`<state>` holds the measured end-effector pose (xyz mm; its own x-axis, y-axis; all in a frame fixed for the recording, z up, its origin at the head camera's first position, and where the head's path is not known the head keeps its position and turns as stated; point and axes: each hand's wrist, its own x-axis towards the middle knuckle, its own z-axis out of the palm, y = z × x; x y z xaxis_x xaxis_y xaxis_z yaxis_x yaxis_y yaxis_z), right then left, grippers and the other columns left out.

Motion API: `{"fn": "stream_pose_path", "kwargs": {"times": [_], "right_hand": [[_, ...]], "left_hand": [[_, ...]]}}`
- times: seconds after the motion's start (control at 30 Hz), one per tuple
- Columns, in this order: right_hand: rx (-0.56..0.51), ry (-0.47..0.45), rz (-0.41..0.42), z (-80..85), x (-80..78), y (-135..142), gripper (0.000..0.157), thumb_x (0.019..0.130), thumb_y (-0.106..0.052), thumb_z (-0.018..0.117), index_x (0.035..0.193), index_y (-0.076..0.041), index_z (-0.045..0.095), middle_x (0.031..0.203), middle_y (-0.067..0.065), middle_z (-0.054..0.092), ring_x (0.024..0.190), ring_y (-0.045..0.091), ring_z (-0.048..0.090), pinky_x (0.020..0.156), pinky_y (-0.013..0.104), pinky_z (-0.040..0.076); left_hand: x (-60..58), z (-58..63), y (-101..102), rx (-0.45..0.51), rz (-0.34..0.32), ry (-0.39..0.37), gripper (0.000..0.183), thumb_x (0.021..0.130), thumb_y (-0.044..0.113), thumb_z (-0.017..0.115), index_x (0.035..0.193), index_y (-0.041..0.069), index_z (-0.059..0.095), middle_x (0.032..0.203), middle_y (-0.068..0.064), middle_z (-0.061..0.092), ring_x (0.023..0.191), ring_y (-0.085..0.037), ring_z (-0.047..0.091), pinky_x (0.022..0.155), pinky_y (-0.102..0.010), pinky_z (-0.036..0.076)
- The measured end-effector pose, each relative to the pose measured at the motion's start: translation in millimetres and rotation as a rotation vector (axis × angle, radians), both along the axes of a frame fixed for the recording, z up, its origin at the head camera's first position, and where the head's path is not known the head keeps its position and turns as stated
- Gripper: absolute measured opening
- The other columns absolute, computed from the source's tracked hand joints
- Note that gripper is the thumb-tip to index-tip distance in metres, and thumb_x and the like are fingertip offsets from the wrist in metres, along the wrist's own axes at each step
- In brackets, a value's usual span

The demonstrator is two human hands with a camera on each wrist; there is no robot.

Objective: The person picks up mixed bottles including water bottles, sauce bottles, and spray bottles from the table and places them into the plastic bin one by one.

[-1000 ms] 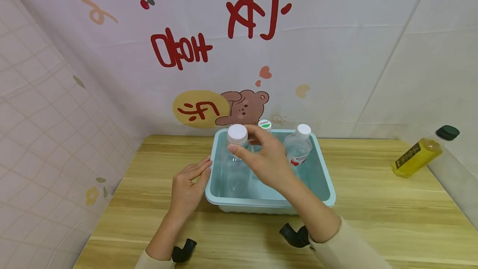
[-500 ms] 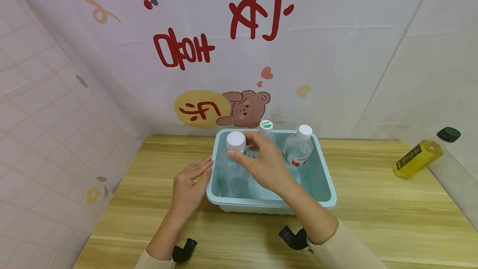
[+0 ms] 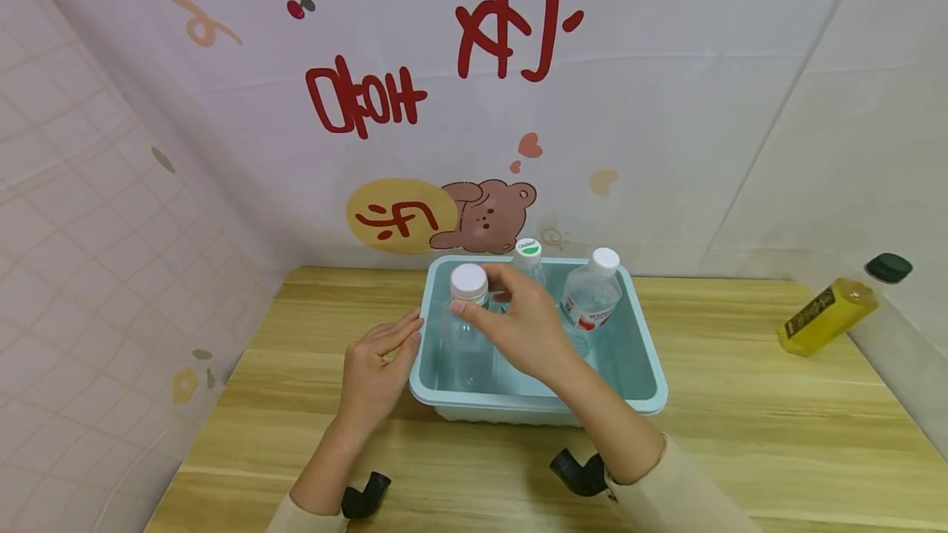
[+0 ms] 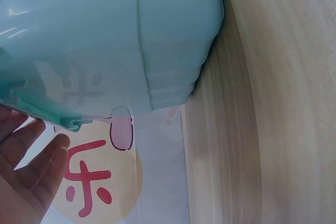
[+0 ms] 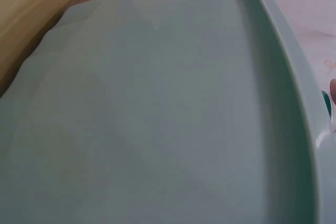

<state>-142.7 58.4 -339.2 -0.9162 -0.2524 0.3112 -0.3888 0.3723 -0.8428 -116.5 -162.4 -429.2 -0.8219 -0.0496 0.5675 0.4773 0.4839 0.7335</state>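
A clear plastic bottle (image 3: 468,356) with a white cap stands upright in the left part of a light blue plastic basin (image 3: 496,401). My right hand (image 3: 529,323) holds it below the cap, thumb at the front and fingers behind. With its fingers extended, my left hand (image 3: 376,368) touches the basin's left rim. The left wrist view shows those fingertips (image 4: 58,150) at the rim's underside. Two more clear bottles with white caps, a back one (image 3: 528,257) and a right one (image 3: 592,298), stand in the basin. The basin's outer wall (image 5: 157,98) fills most of the right wrist view.
A yellow bottle (image 3: 825,319) with a dark green cap is on the right side of the wooden table (image 3: 741,401). A printed white cloth (image 3: 652,105) hangs behind, and another cloth with a grid pattern (image 3: 96,270) is on the left.
My right hand has lowered the bottle slightly into the basin; over the last half second it has barely moved. My left hand stays at the rim.
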Motion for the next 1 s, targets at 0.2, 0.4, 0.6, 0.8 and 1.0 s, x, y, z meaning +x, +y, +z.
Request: {"fn": "stream_pose_path", "kwargs": {"times": [0.2,0.4,0.6,0.8,1.0], "right_hand": [[-0.002,0.009,-0.002,-1.2,0.0,1.0,0.046,0.089,-0.026,0.087,0.128,-0.009,0.068,0.112,-0.001,0.073,0.106,0.015,0.067,0.099,0.044,0.055],[-0.004,0.037,-0.003,-0.7,1.6,1.8,0.051,0.086,-0.025,0.089,0.13,-0.009,0.068,0.114,-0.001,0.074,0.107,0.013,0.068,0.096,0.04,0.056],[-0.001,0.04,0.004,0.2,2.6,3.6,0.051,0.085,-0.021,0.09,0.129,-0.009,0.068,0.113,-0.001,0.073,0.107,0.014,0.067,0.094,0.039,0.057],[0.015,0.04,0.0,2.0,3.7,5.0,0.054,0.084,-0.02,0.091,0.131,-0.009,0.068,0.112,0.0,0.073,0.106,0.015,0.067,0.093,0.038,0.058],[0.02,0.043,0.005,4.5,5.2,6.9,0.058,0.083,-0.022,0.092,0.133,-0.007,0.067,0.115,0.0,0.073,0.107,0.015,0.067,0.093,0.038,0.058]], "left_hand": [[0.3,0.5,0.3,-0.001,0.001,-0.014,0.025,0.092,-0.001,0.076,0.116,0.002,0.08,0.126,-0.006,0.074,0.112,-0.026,0.072,0.096,-0.011,0.047],[0.7,1.4,0.6,0.006,0.0,-0.024,0.025,0.092,-0.001,0.076,0.116,0.002,0.08,0.126,-0.007,0.074,0.113,-0.026,0.072,0.096,-0.011,0.047],[1.4,1.9,0.8,0.009,0.004,-0.033,0.025,0.092,-0.001,0.076,0.116,0.002,0.08,0.125,-0.01,0.074,0.114,-0.027,0.071,0.097,-0.01,0.046],[1.7,2.8,1.5,0.012,0.004,-0.03,0.025,0.092,-0.001,0.076,0.116,0.002,0.08,0.125,-0.009,0.074,0.113,-0.027,0.072,0.097,-0.011,0.046],[1.9,1.5,0.9,0.011,0.004,-0.026,0.026,0.091,-0.002,0.076,0.116,0.002,0.08,0.126,-0.007,0.074,0.113,-0.027,0.072,0.097,-0.011,0.046]]}}
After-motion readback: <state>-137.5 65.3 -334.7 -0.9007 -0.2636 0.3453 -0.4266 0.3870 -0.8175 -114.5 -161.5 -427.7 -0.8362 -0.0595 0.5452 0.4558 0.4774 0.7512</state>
